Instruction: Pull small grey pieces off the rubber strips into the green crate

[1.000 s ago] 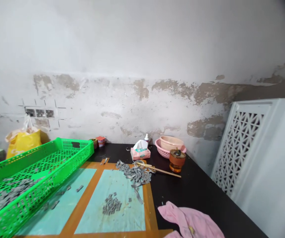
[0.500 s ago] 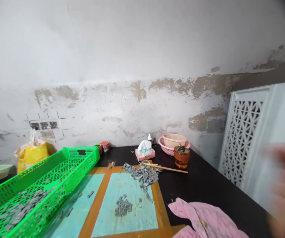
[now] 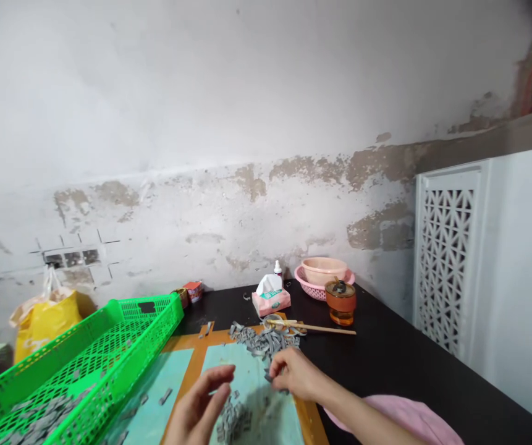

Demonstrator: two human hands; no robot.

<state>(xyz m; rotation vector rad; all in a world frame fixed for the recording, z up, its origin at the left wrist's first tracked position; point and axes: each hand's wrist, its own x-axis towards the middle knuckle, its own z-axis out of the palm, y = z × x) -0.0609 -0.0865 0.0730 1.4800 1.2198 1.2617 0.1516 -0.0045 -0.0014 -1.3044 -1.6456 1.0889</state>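
Observation:
My left hand [image 3: 203, 405] is over the light-blue sheet [image 3: 219, 361] at the near edge, fingers curved and apart, with nothing seen between them. Just right of it lies a small heap of short grey pieces [image 3: 233, 420], partly shaded. My right hand [image 3: 296, 374] is closed in a pinch at the sheet's right side, with a dark grey strip [image 3: 268, 374] at its fingertips. Beyond that hand is a larger pile of grey strips [image 3: 259, 340], whose near part the hand covers.
A green plastic crate [image 3: 122, 371] with grey pieces stands at left. Behind the pile are a wooden stick [image 3: 330, 330], a tissue box [image 3: 272, 303], an amber glass jar [image 3: 340, 303] and pink basins [image 3: 324, 270]. A pink cloth [image 3: 409, 414] lies under my right forearm.
Both my hands have come in over the sheet; before, only a blurred hand showed at the far right edge. My right hand now pinches a grey strip. The view has shifted slightly.

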